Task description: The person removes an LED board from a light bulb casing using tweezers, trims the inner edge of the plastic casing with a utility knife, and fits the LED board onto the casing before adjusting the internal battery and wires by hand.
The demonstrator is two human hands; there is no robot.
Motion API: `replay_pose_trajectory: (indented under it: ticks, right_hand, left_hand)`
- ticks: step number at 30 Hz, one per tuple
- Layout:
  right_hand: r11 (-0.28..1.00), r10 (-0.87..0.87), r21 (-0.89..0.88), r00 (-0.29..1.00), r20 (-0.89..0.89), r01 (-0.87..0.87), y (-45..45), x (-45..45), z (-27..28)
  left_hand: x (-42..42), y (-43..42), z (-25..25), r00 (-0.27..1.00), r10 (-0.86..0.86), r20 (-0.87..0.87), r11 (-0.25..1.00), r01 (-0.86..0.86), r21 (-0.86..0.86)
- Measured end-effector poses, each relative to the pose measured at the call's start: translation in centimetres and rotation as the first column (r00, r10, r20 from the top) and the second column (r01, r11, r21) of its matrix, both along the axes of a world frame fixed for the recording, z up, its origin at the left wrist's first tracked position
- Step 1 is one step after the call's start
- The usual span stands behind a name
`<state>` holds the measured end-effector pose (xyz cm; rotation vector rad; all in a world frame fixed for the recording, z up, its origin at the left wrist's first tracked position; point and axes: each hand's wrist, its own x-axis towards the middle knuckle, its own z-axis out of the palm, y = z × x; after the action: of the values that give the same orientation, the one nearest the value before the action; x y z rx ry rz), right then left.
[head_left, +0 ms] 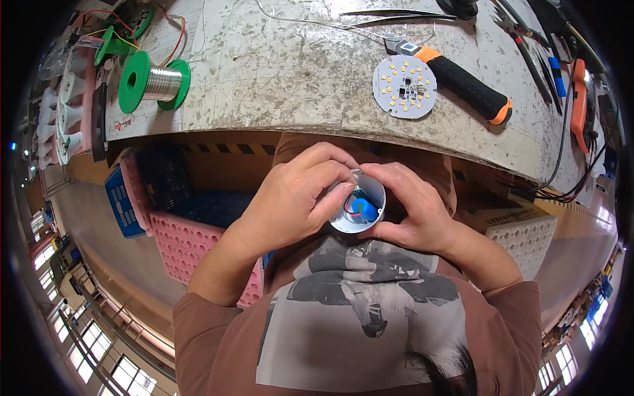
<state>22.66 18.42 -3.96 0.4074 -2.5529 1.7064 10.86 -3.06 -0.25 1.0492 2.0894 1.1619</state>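
Observation:
In front of my lap, a white cup-shaped lamp housing [342,222] tilts with its open end towards me. A blue cylindrical battery [364,210] and thin red and black wires lie inside it. My right hand [416,208] wraps around the housing's right side, fingers at the top rim and thumb below. The fingers of my left hand [300,188] are pinched together at the upper left of the opening, reaching just inside. A bit of green circuit board shows by these fingertips; what they grip is hidden. On the bench lies a round white LED board [404,86].
A black-and-orange-handled tool [467,88] lies beside the LED board. Solder wire on a green spool [155,82] stands at the bench's left. Tweezers [396,13], pliers [518,43] and an orange meter [580,105] are further back and right. Pink foam [191,247] sits below the bench.

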Motion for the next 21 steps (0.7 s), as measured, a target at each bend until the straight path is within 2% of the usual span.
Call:
replay_pose_trajectory:
  ticks: [4, 9, 13, 18, 20, 21]
  right_hand:
    - [1.0, -0.009, -0.009, 0.999, -0.034, 0.009, -0.1, -0.2, 0.0]
    - [0.995, -0.05, 0.076, 0.983, -0.176, 0.065, 0.0, -0.4, -0.2]
    - [0.992, -0.026, 0.122, 0.989, -0.146, 0.044, 0.3, -0.3, 0.0]
    - [0.999, -0.001, 0.033, 0.992, -0.13, 0.005, 1.7, -1.2, 2.9]
    - [0.988, 0.088, -0.114, 0.987, -0.134, -0.103, 2.0, -1.6, 5.3]
    - [0.951, 0.113, -0.254, 0.965, -0.239, -0.174, 1.5, -2.2, 6.4]
  left_hand:
    - [0.1, 0.0, 0.2, 1.0, 0.001, -0.022, 1.0, -0.001, 0.004]
    - [0.3, -0.1, 0.5, 0.999, 0.0, 0.04, 0.997, -0.003, 0.077]
    - [0.8, -0.2, -0.5, 0.997, 0.017, 0.08, 0.999, -0.02, 0.029]
    - [0.5, 0.1, -1.5, 0.999, 0.015, 0.05, 0.998, -0.018, 0.06]
    - [0.0, 0.1, -1.5, 0.996, -0.012, 0.09, 1.0, 0.012, 0.004]
    - [-0.2, 0.7, -1.3, 0.999, -0.01, 0.039, 0.998, 0.008, 0.055]
